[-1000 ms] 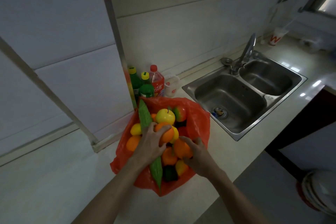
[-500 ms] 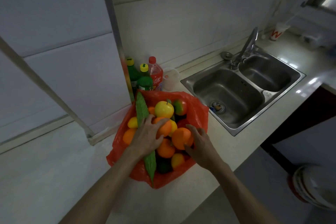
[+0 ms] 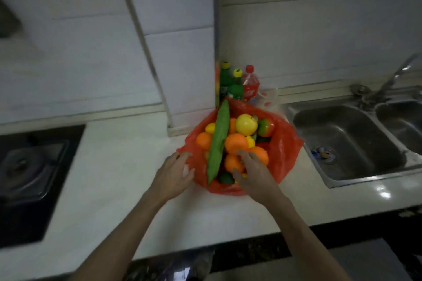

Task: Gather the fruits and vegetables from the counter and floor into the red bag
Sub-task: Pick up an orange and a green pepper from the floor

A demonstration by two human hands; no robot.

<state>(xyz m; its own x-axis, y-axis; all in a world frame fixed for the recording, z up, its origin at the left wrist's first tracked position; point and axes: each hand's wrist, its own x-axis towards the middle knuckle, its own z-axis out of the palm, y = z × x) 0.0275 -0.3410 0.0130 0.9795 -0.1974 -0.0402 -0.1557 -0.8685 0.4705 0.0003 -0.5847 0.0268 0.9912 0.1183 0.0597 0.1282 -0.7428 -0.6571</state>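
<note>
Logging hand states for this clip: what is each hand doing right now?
Left hand: open, fingers spread against the red bag's outer left side, gripping nothing.
Right hand: open, resting on the oranges in the bag, not closed around any.

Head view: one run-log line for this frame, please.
phase: bagging | left hand: open, at rim of red plastic bag | right hand: open, on round orange fruit | long green vegetable: leaning out of bag

The single head-worn camera looks forward and steeply down, close over the table (image 3: 109, 189), with the stove (image 3: 32, 180) at 9 o'clock and the sink (image 3: 347, 143) at 3 o'clock.
</note>
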